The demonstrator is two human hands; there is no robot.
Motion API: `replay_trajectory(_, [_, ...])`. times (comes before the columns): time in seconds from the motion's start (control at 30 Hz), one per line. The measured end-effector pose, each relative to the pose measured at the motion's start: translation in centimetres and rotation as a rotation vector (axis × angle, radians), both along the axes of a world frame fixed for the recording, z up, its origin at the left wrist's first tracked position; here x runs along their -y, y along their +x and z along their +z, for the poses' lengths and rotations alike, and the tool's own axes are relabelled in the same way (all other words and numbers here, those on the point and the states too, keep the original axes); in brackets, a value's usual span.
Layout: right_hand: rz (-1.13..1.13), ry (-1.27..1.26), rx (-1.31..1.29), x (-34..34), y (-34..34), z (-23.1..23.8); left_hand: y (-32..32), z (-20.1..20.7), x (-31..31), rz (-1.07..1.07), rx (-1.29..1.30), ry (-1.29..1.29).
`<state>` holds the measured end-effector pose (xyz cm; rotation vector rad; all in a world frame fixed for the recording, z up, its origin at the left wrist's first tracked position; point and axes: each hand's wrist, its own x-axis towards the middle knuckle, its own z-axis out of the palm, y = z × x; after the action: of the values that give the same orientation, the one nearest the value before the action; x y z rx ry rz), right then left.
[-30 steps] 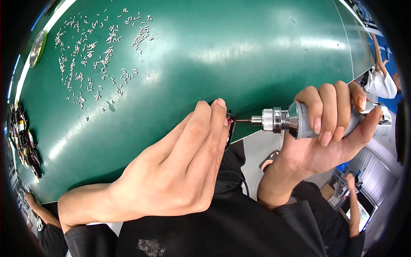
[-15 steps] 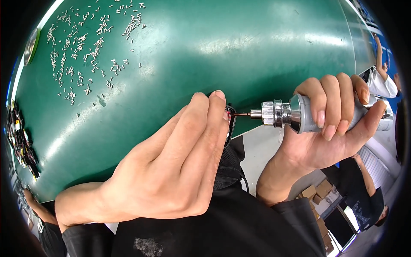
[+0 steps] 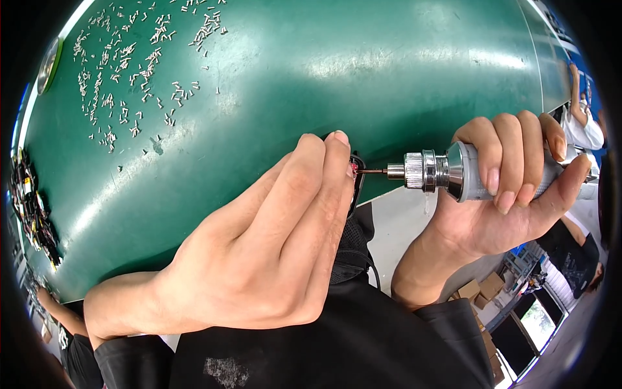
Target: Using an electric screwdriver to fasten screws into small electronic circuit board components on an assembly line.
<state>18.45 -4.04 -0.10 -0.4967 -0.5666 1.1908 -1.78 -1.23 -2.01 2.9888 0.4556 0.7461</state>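
My left hand (image 3: 259, 246) is closed around a small black part (image 3: 355, 174), most of it hidden behind my fingers, at the near edge of the green table (image 3: 363, 71). My right hand (image 3: 512, 194) grips a grey electric screwdriver (image 3: 453, 172) with a silver chuck, held level. Its thin bit touches the right side of the black part, next to my left fingertips.
Several small silver screws (image 3: 123, 71) lie scattered on the far left of the table. A heap of dark parts (image 3: 29, 207) sits at the left edge. Cardboard boxes (image 3: 486, 288) stand on the floor at lower right, and another person's arm (image 3: 580, 123) shows at far right.
Both hands and the screwdriver have held their pose against the part; the view has shifted slightly, so the screws sit higher in the picture.
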Motion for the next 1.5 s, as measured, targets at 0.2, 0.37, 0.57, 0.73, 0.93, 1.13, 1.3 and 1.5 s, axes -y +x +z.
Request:
replay_trajectory(0.2, [0.029, -0.004, 0.070, -0.1, -0.5, 0.4, -0.3, -0.1, 0.1, 0.009, -0.005, 0.004])
replay_trajectory(0.37, [0.054, 0.027, 0.130, -0.3, -0.4, 0.9, 0.0, -0.2, 0.1, 0.007, 0.007, 0.015])
replay_trajectory(0.57, [0.172, 0.086, 0.263, -0.8, 0.8, 1.3, 0.1, 0.2, 0.0, -0.014, -0.041, 0.035])
replay_trajectory(0.73, [0.351, 0.080, 0.451, -1.3, 0.5, 2.4, 0.1, 0.7, 0.3, -0.030, -0.072, 0.023])
replay_trajectory(0.93, [0.433, 0.190, 0.630, -2.4, -0.8, 2.6, -0.8, 0.6, 0.3, -0.050, -0.077, 0.023])
replay_trajectory(1.13, [0.341, 0.158, 0.397, -2.7, -3.9, 2.7, -2.6, 2.5, -0.4, -0.047, -0.154, -0.009])
replay_trajectory(1.3, [0.414, 0.307, 0.130, -3.4, -1.9, 1.3, -4.5, 1.8, 0.1, -0.008, -0.116, -0.046])
replay_trajectory(1.5, [0.270, 0.234, -0.199, -1.5, 0.9, 0.1, -15.6, 4.5, -1.3, 0.590, 0.001, -0.225])
